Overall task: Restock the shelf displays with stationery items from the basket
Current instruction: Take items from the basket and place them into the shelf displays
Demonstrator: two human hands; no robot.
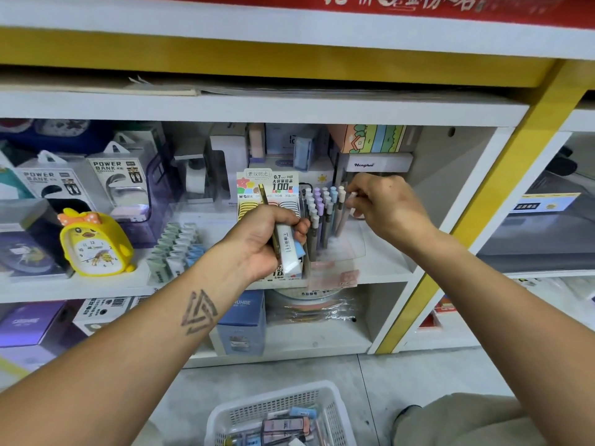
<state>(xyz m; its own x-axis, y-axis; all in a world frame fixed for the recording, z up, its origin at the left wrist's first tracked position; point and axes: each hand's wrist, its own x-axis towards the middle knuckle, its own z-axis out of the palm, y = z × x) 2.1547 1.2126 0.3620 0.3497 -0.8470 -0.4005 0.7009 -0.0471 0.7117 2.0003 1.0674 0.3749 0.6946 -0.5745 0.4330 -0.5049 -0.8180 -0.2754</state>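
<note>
Both forearms are reaching up and away from the person toward the middle white shelf [380, 272]. The left hand [267, 239] is curling its fingers around a small bundle of stationery: flat pale white and blue eraser-like blocks [289, 252] with a barcode label, plus a slim olive-yellow pen [265, 201] sticking up past the thumb. It is hovering in front of the printed cardboard lead-refill display box [267, 185]. The right hand [386, 204], wrist bent and knuckles up, is pinching a pale-capped pencil [349, 201] at the right edge of the clear plastic display stand [351, 249], where pastel-capped mechanical pencils [320, 204] are standing upright in rows. To the left on the same shelf, a yellow duck-shaped alarm clock [95, 243] is sitting. Near the person, on the grey floor, the white perforated plastic basket [335, 410] is holding more loose stationery [283, 426].
</note>
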